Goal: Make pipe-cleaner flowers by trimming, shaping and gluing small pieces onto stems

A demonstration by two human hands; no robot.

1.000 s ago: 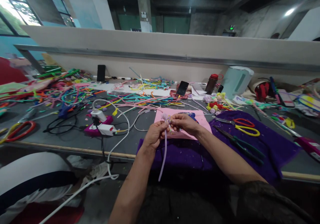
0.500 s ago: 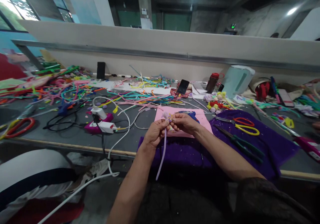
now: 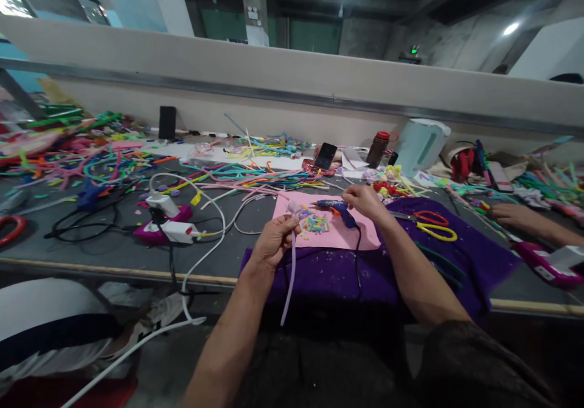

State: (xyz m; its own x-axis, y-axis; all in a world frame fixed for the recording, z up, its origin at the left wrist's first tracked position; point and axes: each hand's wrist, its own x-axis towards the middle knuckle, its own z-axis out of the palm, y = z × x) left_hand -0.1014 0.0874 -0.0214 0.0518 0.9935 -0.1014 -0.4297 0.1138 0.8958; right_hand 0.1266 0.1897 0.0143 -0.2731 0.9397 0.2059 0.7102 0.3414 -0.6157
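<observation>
My left hand [image 3: 276, 238] is closed around a lilac pipe cleaner [image 3: 291, 280] whose long stem hangs down below the fingers. A fluffy pale-purple flower-like head [image 3: 292, 207] tops it, just above my fingertips. My right hand [image 3: 362, 201] is curled, its fingertips at the rear end of a blue glue gun [image 3: 340, 210]; what they hold, if anything, is hidden. The gun lies on a pink sheet [image 3: 365, 238], nozzle pointing left, its black cord hanging off the front. Small coloured pipe-cleaner snippets [image 3: 317, 224] are scattered on the sheet beside my left hand.
Scissors with red and yellow handles [image 3: 435, 224] and dark green pliers [image 3: 444, 265] rest on a purple cloth [image 3: 483, 268]. Left are a power strip [image 3: 164, 228] and white cable [image 3: 219, 244]. Another person's hand [image 3: 508, 213] is at right. A bottle [image 3: 378, 151] stands behind.
My right hand has left the flower-like piece and moved right to the glue gun. My left hand still holds the pipe cleaner. The camera view has shifted slightly right; another person's hand shows more.
</observation>
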